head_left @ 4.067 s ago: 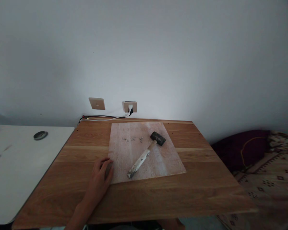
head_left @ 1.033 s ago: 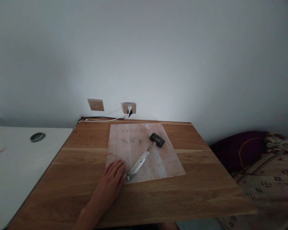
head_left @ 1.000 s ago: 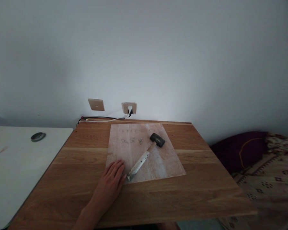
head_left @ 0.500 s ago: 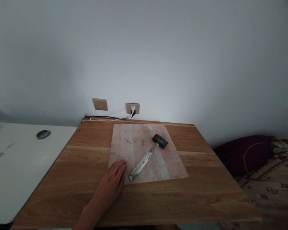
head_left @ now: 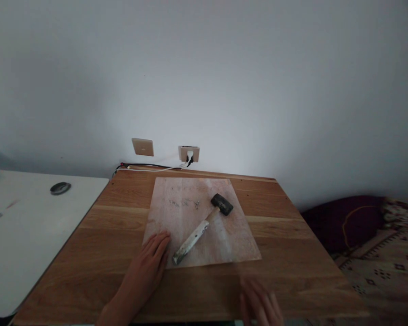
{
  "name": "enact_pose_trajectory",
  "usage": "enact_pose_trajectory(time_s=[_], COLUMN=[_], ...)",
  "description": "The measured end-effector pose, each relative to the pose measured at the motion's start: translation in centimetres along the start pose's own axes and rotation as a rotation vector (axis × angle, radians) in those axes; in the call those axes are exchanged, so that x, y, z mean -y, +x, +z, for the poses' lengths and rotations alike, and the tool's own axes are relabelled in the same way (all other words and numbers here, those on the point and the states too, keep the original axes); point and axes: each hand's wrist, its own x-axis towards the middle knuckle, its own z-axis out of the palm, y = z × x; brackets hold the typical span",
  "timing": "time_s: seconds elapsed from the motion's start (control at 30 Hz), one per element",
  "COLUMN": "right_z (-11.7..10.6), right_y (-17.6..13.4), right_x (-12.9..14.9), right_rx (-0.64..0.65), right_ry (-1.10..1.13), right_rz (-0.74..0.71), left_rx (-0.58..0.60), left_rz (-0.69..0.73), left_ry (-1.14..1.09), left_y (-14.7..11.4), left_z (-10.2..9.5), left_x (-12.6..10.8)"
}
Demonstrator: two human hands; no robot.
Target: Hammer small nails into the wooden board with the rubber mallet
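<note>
Board (head_left: 221, 235), a pale thin sheet, lies flat on the wooden table (head_left: 292, 271) in the head view, and the left hand (head_left: 146, 271) rests palm down with its fingers spread flat over the board's near left corner, gripping nothing. Just right of those fingertips lies the hammer (head_left: 200, 228), its worn light handle pointing toward the left hand and its black head angled away up and to the right, all of it on the board. Beyond the left hand, near the board's far edge and just left of the hammer head, sits a small cluster of nails (head_left: 185, 203). The right hand (head_left: 260, 303) is blurred at the near table edge, well right of the left hand and apart from the board; its fingers look loosely extended and it holds nothing. Far left of the left hand stands a white table (head_left: 27, 235) with 1 small round lid (head_left: 60, 188) on it.
</note>
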Motion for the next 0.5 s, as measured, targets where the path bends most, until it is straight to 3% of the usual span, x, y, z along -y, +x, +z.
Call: enact_pose_trajectory(time_s=[0.07,0.2,0.37,0.5], right_z=[0.7,2.8,5.2,6.7], right_y=[2.1,4.7,5.4,6.4], right_x=[-1.5,-1.8,2.3,6.2], right_rx=[-0.116,-0.087,-0.060,-0.050], right_ry=[-0.125,-0.259,-0.206,-0.144], right_rz=[0.042,0.000,-0.080,-0.053], left_rx=[0.004,0.008,-0.040,-0.048], left_rz=[-0.014,-0.043,-0.088,-0.239], left_ry=[0.013,0.098,0.206,0.255], left_y=[-0.9,-2.8,-5.3,-6.6], left_z=[-0.6,-2.0,-3.3,-4.6], left_x=[0.5,2.4,6.1,8.9])
